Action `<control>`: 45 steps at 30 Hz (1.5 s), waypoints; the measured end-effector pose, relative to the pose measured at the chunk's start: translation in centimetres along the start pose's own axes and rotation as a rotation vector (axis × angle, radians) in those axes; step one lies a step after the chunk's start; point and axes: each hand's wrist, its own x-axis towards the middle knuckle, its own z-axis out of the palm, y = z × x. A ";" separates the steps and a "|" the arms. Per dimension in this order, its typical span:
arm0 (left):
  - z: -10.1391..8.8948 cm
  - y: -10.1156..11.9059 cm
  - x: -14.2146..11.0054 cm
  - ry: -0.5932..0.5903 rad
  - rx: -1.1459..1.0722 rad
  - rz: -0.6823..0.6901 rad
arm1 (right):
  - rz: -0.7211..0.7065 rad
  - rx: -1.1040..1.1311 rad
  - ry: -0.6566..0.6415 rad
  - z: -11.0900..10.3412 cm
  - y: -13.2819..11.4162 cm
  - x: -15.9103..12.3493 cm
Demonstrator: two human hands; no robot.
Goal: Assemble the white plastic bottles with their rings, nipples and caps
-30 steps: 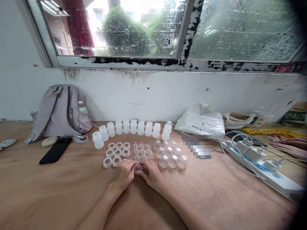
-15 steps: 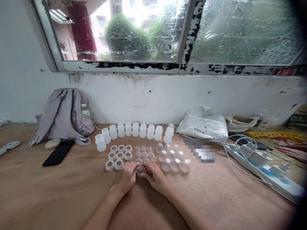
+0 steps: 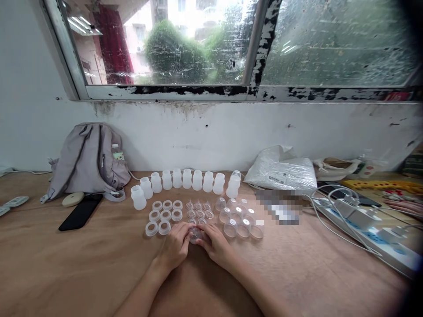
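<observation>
Low over the wooden table, my left hand point(image 3: 176, 243) and my right hand point(image 3: 214, 241) both close around one clear bottle nipple point(image 3: 195, 236), pinching it from either side. The fingers hide part of it, and whether a ring sits around it I cannot tell. Just beyond the fingertips stand several clear nipples point(image 3: 199, 214) in rows. Left of them lie several white screw rings point(image 3: 165, 215). To the right are several clear domed caps point(image 3: 243, 230). Behind everything, frosted baby bottles point(image 3: 187, 179) form a curved row, and the rightmost bottle point(image 3: 233, 187) has a clear cap on top.
A grey backpack point(image 3: 89, 158), a black phone point(image 3: 81, 212) and a round cream object point(image 3: 73, 199) are at left. A plastic-wrapped package point(image 3: 280, 169) lies at back right. A power strip point(image 3: 366, 235) with chargers and cables runs along the right, near another person's hand point(image 3: 405, 207).
Both hands stay around the nipple, with the fingers shifted slightly and covering more of its top. The view has moved a little. The other person's hand at far right has shifted.
</observation>
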 end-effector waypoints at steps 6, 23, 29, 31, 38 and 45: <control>-1.2 0.8 0.2 0.131 0.008 -0.044 | 0.030 -0.037 -0.018 0.0 0.2 -0.1; 0.1 0.2 -0.1 -0.036 0.199 0.108 | -0.074 -0.081 0.134 -0.3 -0.9 -0.6; -0.3 0.7 0.1 -0.101 0.185 0.057 | 0.081 -0.109 0.264 0.2 -0.5 -0.4; -0.6 0.8 0.1 -0.120 0.202 0.042 | 0.183 -0.144 0.322 0.2 0.0 -0.3; -1.5 -0.2 0.2 -0.117 0.299 -0.021 | 0.368 -0.306 0.286 0.1 1.8 -0.1; -2.7 -0.8 0.4 -0.115 0.400 -0.132 | 0.442 -0.390 0.238 0.4 2.3 0.4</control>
